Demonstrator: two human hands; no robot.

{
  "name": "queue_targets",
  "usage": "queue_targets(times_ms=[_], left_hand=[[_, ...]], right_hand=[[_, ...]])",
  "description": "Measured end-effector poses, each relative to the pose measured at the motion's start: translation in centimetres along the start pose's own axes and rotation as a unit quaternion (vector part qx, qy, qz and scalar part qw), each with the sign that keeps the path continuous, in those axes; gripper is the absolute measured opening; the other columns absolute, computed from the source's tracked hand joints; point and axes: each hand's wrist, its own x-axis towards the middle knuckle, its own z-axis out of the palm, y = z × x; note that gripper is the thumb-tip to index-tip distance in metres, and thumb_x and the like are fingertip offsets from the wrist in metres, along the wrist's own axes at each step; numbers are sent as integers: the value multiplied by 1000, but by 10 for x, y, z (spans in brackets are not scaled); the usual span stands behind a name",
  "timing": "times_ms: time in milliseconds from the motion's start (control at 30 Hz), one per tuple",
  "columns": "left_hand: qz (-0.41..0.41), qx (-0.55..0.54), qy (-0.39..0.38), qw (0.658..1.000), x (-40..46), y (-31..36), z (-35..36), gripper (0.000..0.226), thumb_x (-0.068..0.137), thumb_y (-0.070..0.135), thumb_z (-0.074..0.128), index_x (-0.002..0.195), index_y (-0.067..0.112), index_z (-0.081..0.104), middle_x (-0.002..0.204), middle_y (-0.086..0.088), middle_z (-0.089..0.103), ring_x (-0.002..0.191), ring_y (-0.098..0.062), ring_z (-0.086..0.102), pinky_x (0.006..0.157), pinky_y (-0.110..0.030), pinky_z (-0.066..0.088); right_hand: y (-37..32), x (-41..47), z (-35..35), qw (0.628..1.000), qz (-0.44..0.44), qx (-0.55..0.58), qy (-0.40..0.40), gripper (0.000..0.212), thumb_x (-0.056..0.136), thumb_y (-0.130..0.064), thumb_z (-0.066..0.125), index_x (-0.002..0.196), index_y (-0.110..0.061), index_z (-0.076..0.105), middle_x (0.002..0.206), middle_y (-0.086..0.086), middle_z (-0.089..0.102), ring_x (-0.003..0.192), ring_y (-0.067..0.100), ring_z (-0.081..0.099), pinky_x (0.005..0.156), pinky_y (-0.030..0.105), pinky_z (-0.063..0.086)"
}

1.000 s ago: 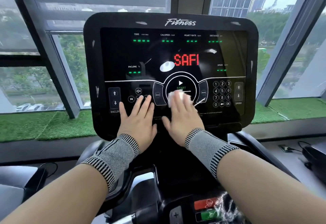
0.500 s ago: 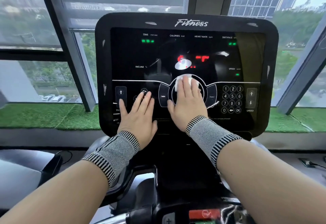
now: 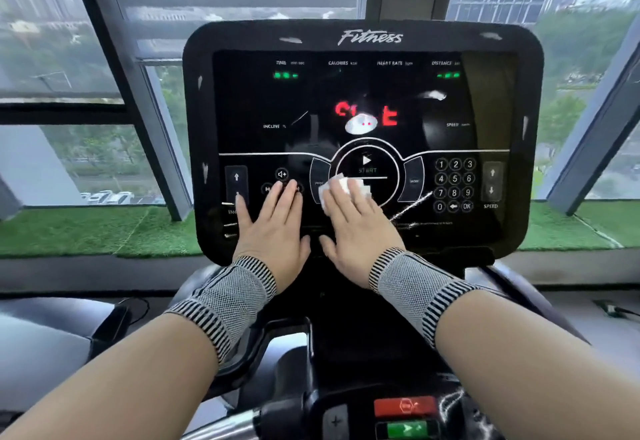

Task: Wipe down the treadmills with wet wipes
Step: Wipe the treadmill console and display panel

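The black treadmill console (image 3: 363, 41), marked "Fitness", fills the middle of the view. My right hand (image 3: 356, 228) lies flat on its lower centre and presses a white wet wipe (image 3: 341, 187) against the round start button area; the wipe shows past my fingertips. My left hand (image 3: 273, 228) rests flat on the panel to the left, fingers straight, over the volume and incline buttons, holding nothing. Both wrists wear grey striped bands.
A number keypad (image 3: 454, 185) and speed arrows (image 3: 491, 181) sit on the console's right. Red (image 3: 405, 405) and green (image 3: 407, 428) buttons are on the lower bar. Windows and green turf sills (image 3: 86, 231) lie behind, with another machine (image 3: 41, 342) at the left.
My right hand slid the wipe up over the start button, then back down and slightly left. My left hand stayed flat on the panel. The camera shifted, so the console sits further right.
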Motion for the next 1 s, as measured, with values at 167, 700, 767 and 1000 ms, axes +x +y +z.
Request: queue_targets(times_ms=[167,700,767,1000], left_hand=[[33,4,-1,999,-4,-7,4,70,96,46,30,153,13,6,161,1,-11,147,-15,-13,110,-62,-10],[82,-12,-30,996,-29,-45,10,68,97,45,30,153,12,9,161,1,-10,147,-14,-14,109,-62,-13],[84,-14,-34,996,-28,-48,8,68,97,44,30,153,13,7,161,2,-11,147,-14,-15,109,-61,-14],[77,-19,-16,997,-21,-58,5,69,97,45,30,153,13,8,161,2,-12,146,-14,-15,109,-61,-14]], right_hand=[[-12,-21,11,994,98,46,-18,82,82,-55,4,152,-11,3,160,6,0,147,29,0,119,43,13],[-59,-19,13,989,122,66,-45,81,84,-58,6,151,-12,9,159,5,1,146,29,2,117,45,18],[-66,-17,14,991,111,55,-53,81,85,-58,9,151,-12,1,159,6,-4,146,30,-2,117,46,18],[-64,3,6,988,147,49,3,79,88,-57,14,150,-9,6,158,9,2,145,32,3,118,43,15]])
